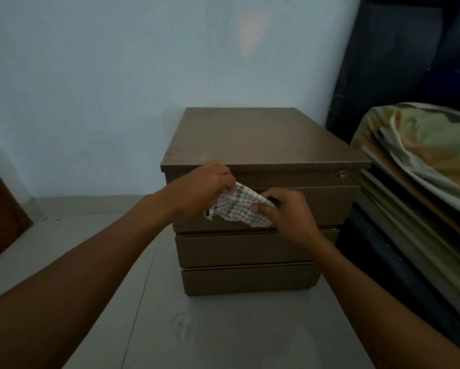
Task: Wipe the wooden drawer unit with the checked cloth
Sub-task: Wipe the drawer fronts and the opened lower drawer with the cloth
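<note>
The checked cloth (241, 207) is hanging bunched between the two hands, in front of the upper drawers of the wooden drawer unit (261, 145). The left hand (205, 186) is gripping the cloth's upper left end with fingers curled closed around it, just below the unit's top edge. The right hand (286, 211) is pinching the cloth's lower right part, thumb and fingers closed on the fabric. Whether the cloth is touching the drawer front cannot be told. The unit is standing on the pale floor (96, 262), its back near the light blue wall (117, 75).

Counting: one cloth, two hands, one unit. The unit is showing four front panels stacked one above another, and one small round lock (343, 174) is sitting at the right end of the top panel. One patterned mattress (423, 145) is lying beside the unit on the right.
</note>
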